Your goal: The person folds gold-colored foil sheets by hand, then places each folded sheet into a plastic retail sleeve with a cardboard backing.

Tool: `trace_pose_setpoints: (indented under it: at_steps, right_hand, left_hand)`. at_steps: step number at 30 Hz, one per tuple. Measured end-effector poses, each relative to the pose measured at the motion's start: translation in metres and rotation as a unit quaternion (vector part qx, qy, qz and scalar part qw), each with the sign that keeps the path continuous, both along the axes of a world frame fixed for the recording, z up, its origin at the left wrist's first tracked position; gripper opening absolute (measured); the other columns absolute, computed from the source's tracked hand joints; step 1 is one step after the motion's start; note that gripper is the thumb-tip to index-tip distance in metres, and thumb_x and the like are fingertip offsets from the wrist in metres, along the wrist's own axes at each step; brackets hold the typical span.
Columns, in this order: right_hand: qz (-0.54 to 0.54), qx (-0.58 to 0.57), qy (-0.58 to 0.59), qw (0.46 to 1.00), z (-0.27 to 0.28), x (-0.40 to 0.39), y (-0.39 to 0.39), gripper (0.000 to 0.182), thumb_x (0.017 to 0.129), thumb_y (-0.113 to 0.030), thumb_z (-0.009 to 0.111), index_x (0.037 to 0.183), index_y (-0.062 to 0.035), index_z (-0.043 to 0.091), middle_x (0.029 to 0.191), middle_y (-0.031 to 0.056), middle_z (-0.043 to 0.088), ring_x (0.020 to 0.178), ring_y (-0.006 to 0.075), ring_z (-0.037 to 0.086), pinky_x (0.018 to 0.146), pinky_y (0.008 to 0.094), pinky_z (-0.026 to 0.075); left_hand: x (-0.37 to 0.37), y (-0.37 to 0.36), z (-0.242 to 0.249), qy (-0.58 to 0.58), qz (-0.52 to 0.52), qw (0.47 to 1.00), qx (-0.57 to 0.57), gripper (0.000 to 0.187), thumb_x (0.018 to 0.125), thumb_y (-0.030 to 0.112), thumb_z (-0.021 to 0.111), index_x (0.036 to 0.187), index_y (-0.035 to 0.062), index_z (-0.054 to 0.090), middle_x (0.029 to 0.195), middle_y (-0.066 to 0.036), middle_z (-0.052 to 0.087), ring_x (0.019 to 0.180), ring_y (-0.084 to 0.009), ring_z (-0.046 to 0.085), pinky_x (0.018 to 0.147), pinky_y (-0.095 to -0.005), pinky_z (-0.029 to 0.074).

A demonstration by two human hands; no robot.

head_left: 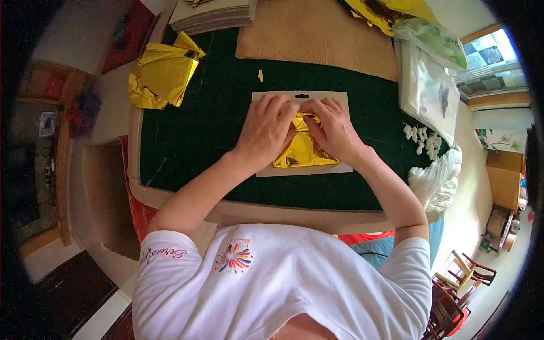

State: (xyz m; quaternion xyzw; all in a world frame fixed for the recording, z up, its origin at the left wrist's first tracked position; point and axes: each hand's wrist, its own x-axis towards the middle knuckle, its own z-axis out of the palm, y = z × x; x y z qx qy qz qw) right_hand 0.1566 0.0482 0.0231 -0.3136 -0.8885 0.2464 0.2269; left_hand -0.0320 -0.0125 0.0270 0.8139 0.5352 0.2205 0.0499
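Observation:
A folded piece of shiny gold foil lies on a light grey card with a hang hole at its far edge. My left hand is closed on the foil's left upper part, fingers curled over it. From the other side, my right hand pinches the foil near its upper edge, thumb pointing inward. The two hands nearly meet at the far end of the foil. Their fingertips partly cover the foil's top, so its upper edge is hidden.
More folded gold foil lies at the left of the green table cover. Stacked cards, a brown sheet and gold foil are at the back. Clear plastic bags and a white string bundle lie right.

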Motion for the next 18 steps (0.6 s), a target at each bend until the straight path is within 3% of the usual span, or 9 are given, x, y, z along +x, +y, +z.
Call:
trace_pose_setpoints:
  at_steps: [1, 4, 9, 16, 18]
  right_hand:
    - [0.0, 0.0, 0.0, 1.0, -0.001, -0.001, 0.0, 0.017, 0.088, -0.005, 0.061, 0.104, -0.004, 0.056, 0.099, 0.011, 0.062, 0.096, 0.0308, 0.058, 0.095, 0.0421, 0.042]
    - [-0.004, 0.028, 0.003, 1.0, -0.005, -0.001, 0.001, 0.015, 0.088, -0.004, 0.061, 0.103, -0.0037, 0.056, 0.098, 0.0115, 0.062, 0.094, 0.031, 0.058, 0.093, 0.0424, 0.042]
    - [-0.002, 0.025, 0.014, 1.0, -0.005, -0.002, 0.0, 0.012, 0.087, -0.004, 0.06, 0.099, -0.0031, 0.058, 0.096, 0.0108, 0.062, 0.091, 0.0303, 0.058, 0.09, 0.0411, 0.043]
    - [-0.027, 0.045, 0.0, 0.999, -0.008, -0.004, -0.001, 0.012, 0.087, -0.006, 0.061, 0.098, -0.0041, 0.059, 0.096, 0.0108, 0.061, 0.094, 0.0307, 0.057, 0.088, 0.0404, 0.043]
    - [-0.052, 0.078, -0.029, 0.995, -0.006, -0.006, -0.003, 0.013, 0.088, -0.009, 0.062, 0.1, -0.0056, 0.06, 0.1, 0.0105, 0.06, 0.096, 0.0305, 0.055, 0.089, 0.0403, 0.043]
  left_hand:
    - [0.003, -0.003, -0.001, 0.017, 0.0, 0.998, 0.056, 0.036, 0.084, 0.011, 0.069, 0.114, 0.0036, 0.051, 0.122, -0.014, 0.049, 0.115, -0.0309, 0.05, 0.099, -0.0425, 0.043]
    - [0.013, -0.018, -0.009, 0.041, -0.032, 0.995, 0.085, 0.028, 0.085, 0.012, 0.067, 0.109, 0.0028, 0.054, 0.12, -0.015, 0.05, 0.116, -0.0316, 0.05, 0.099, -0.0432, 0.044]
    - [0.034, -0.05, -0.016, -0.04, -0.053, 0.997, 0.042, 0.024, 0.084, 0.015, 0.068, 0.103, 0.0023, 0.061, 0.112, -0.014, 0.053, 0.111, -0.0296, 0.051, 0.097, -0.0435, 0.045]
    - [0.03, -0.049, -0.02, -0.001, -0.057, 0.998, 0.036, 0.016, 0.088, 0.015, 0.063, 0.1, 0.0046, 0.062, 0.109, -0.012, 0.052, 0.106, -0.028, 0.052, 0.094, -0.0398, 0.045]
    - [0.03, -0.048, -0.022, -0.015, -0.058, 0.998, -0.006, 0.02, 0.088, 0.015, 0.061, 0.107, 0.006, 0.061, 0.115, -0.013, 0.051, 0.113, -0.03, 0.05, 0.1, -0.0453, 0.041]
